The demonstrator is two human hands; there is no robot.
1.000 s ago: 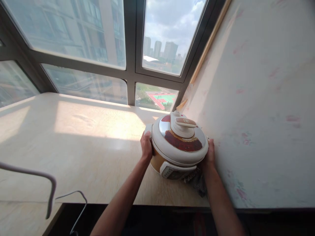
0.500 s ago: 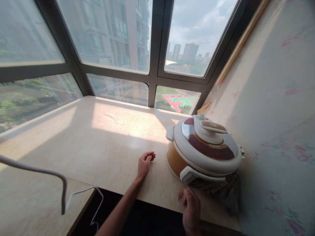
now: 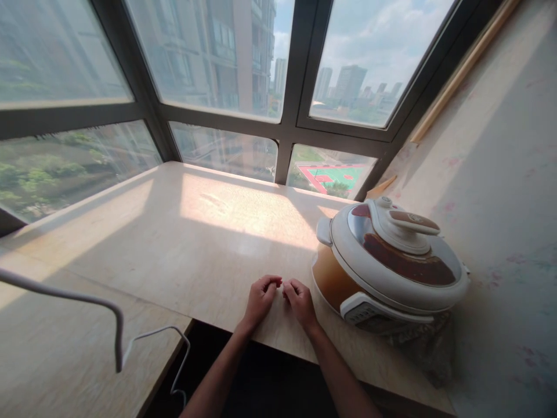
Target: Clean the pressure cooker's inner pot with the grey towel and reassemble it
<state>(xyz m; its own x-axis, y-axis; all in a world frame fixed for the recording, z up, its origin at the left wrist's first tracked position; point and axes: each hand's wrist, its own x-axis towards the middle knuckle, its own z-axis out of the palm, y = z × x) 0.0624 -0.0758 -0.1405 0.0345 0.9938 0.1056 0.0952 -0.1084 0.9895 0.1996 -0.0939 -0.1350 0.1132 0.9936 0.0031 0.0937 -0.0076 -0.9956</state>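
Both my hands are over the pale countertop [image 3: 209,261], close together near its front edge. The fingers of my left hand [image 3: 261,299] are curled closed, with the thumb pressed to the fingertips. My right hand [image 3: 301,301] is closed in a similar pinch, its fingertips almost meeting those of the left. Whatever may be between the fingers is hidden or too small to make out. Just right of my right hand stands a white and gold electric pressure cooker [image 3: 391,267], its lid closed.
A crumpled clear plastic bag [image 3: 429,348] lies under the cooker's front right side, by the patterned wall [image 3: 513,232]. A thick white cable [image 3: 78,295] curves in at the left, with a thinner cord [image 3: 183,342] beside the dark gap. Windows [image 3: 217,58] border the back.
My right hand has moved left and forward from in front of the cooker to beside my left hand. The view has shifted, so the cooker appears further right.
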